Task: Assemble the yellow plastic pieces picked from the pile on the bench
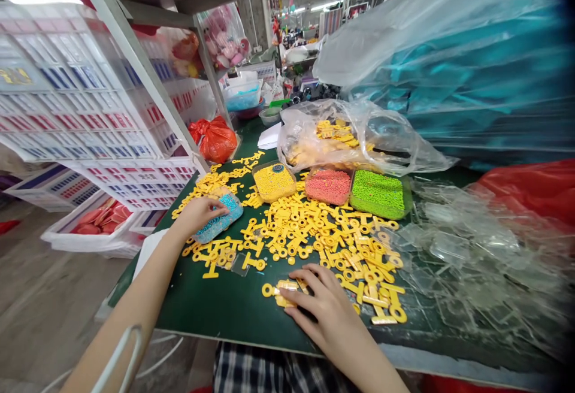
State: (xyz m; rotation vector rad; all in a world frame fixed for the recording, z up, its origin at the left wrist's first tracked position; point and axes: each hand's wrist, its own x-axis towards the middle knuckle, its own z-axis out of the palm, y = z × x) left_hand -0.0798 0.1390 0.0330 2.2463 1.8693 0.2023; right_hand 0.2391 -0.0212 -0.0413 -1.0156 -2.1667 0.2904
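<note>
My left hand (197, 214) reaches into a clear tray of small blue beads (230, 206), its fingertips pinched together at the beads; what lies between them is hidden. On the near part of the table, my right hand (324, 302) grips a yellow plastic piece (287, 292) with a ring at its left end, fingers curved over it and pressing it to the surface. Loose yellow ring-ended parts (309, 225) lie heaped just beyond that hand. Behind them stand trays of yellow beads (274, 182), pink-red beads (329, 186) and green beads (377, 192).
Thin clear plastic pieces (467, 249) pile up at the right. A clear bag of yellow parts (336, 135) lies at the back, beside a red plastic bag (216, 140). White crates (90, 81) and a metal shelf post (139, 63) stand to the left; teal bagged goods (485, 75) bulge at right.
</note>
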